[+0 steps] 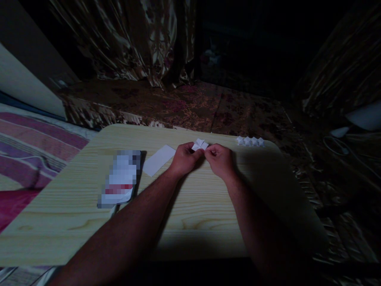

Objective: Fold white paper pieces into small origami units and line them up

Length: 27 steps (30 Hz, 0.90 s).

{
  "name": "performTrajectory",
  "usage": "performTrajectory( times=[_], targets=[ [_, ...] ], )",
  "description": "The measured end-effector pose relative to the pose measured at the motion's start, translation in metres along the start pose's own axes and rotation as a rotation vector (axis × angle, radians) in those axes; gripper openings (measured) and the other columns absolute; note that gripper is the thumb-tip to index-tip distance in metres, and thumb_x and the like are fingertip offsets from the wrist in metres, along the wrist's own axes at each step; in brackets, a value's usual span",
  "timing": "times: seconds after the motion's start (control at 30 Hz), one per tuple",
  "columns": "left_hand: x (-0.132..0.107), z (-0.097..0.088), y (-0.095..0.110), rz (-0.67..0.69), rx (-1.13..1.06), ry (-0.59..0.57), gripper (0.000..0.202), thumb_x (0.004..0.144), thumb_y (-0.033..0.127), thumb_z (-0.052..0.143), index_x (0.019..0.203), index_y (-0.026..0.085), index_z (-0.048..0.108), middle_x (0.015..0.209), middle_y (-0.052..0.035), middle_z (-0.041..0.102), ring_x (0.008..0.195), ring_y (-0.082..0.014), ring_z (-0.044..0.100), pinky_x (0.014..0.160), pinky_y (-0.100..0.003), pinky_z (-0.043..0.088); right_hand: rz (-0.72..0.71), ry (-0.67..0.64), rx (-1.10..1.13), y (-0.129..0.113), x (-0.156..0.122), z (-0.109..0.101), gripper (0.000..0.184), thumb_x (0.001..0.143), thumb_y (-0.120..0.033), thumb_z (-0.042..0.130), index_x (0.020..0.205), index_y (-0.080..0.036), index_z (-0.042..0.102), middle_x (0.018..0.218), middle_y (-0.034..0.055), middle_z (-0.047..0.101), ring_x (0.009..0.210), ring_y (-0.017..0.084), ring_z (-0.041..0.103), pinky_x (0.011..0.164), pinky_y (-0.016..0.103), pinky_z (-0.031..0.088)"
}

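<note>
A small folded piece of white paper [200, 143] with crossing creases sits between my two hands, above the table. My left hand [185, 158] is closed on its left and lower edge, with the thumb along the near side. At its right corner, the fingers of my right hand [219, 158] are pinched together; the fingertips are too small to tell whether they grip the paper or only touch it. Just left of my left hand lies a flat white sheet of paper [159, 159]. Several small folded white paper pieces [250, 141] stand in a row near the table's far right edge.
A blurred-out phone-like device [122, 178] lies on the left of the wooden table [196, 222]. Striped bedding [32, 147] borders the table on the left. Patterned curtains [154, 39] hang beyond it. A white cable [335, 147] lies off to the right.
</note>
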<state>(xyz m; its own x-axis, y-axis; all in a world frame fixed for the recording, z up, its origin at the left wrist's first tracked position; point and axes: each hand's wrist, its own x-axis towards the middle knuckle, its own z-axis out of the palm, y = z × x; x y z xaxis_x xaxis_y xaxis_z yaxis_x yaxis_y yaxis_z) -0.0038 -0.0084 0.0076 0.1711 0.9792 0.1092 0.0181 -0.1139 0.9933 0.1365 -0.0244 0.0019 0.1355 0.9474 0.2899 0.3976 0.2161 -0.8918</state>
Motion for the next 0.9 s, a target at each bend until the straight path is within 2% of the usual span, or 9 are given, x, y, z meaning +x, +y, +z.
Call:
performTrajectory(
  times=[0.5,0.73,0.9],
  targets=[
    [0.000,0.000,-0.001,-0.048,-0.038,-0.008,0.023,0.069,0.034,0.068,0.073,0.011,0.064,0.056,0.0022,0.054,0.046,-0.0065,0.039,0.044,-0.020,0.028,0.063,-0.001,0.105,0.005,0.004,0.004,0.011,0.068,-0.027,0.058,0.068,-0.017,0.061,0.056,-0.0013,0.060,0.049,0.011,0.052,0.048,0.021,0.040],
    [0.002,0.000,-0.005,-0.038,-0.066,0.005,0.020,0.069,0.030,0.068,0.074,0.011,0.066,0.058,0.0017,0.056,0.047,-0.0064,0.039,0.045,-0.020,0.029,0.164,0.001,0.200,0.007,0.004,0.010,0.009,0.066,-0.026,0.059,0.067,-0.017,0.058,0.053,-0.0024,0.058,0.046,0.011,0.051,0.045,0.021,0.038],
    [0.003,0.000,-0.008,-0.031,-0.100,0.001,0.021,0.069,0.031,0.069,0.077,0.012,0.068,0.060,0.0011,0.058,0.048,-0.0067,0.041,0.046,-0.020,0.031,0.138,-0.002,0.179,0.010,0.005,0.010,0.010,0.068,-0.027,0.058,0.072,-0.018,0.059,0.057,-0.0022,0.059,0.050,0.011,0.054,0.048,0.021,0.041]
  ],
)
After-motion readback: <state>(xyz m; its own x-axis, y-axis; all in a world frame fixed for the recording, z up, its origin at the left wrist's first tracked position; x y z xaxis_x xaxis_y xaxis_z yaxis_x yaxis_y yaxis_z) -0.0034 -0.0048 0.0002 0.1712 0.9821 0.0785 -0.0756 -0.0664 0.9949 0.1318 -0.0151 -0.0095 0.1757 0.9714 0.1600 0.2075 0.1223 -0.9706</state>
